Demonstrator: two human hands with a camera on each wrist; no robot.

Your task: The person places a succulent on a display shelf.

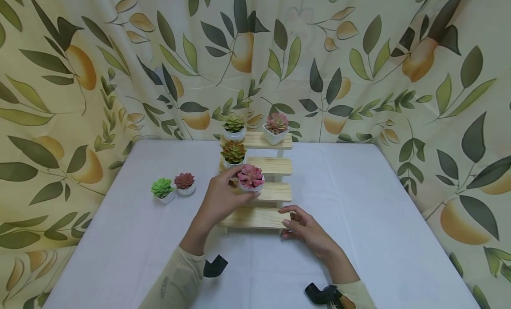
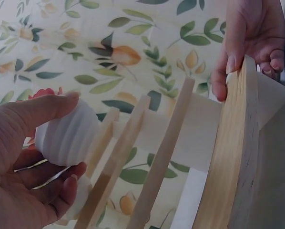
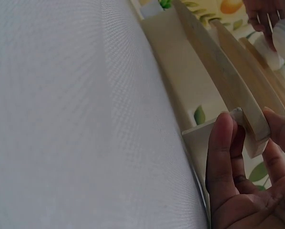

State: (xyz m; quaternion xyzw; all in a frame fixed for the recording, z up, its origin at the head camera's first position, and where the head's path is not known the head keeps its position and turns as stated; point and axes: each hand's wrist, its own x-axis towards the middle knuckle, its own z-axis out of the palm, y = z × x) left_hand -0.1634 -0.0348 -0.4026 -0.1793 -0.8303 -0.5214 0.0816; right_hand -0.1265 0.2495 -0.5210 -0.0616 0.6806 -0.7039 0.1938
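Pinching a pink artificial succulent in a round, ribbed white pot [image 1: 250, 177] between thumb and curled fingers, the left hand [image 1: 224, 194] holds it over the left-middle part of a pale wooden four-step stand [image 1: 275, 167]. From the head view the potted plant overlaps the third step from the top and the edge of the second; whether its base touches either cannot be told. The right hand [image 1: 306, 228] grips the right end of the lowest step [image 1: 251, 218], its thumb on top and fingers curled around the edge and underneath.

Just behind the held plant, a brown-green succulent in a white pot [image 1: 233, 153] stands at the left of the second step. On the top step, a yellow-green succulent in a round white pot [image 1: 234, 126] is at the left and a dusty-pink one in an angular white pot [image 1: 276, 128] at the right. Left of the stand, on the white-cloth-covered bench [image 1: 359, 189], a bright green succulent in a squarish white pot [image 1: 163, 190] sits just beside a dark red one in a round white pot [image 1: 185, 184]. A cream curtain with leaves and orange fruit [image 1: 279, 69] hangs behind.
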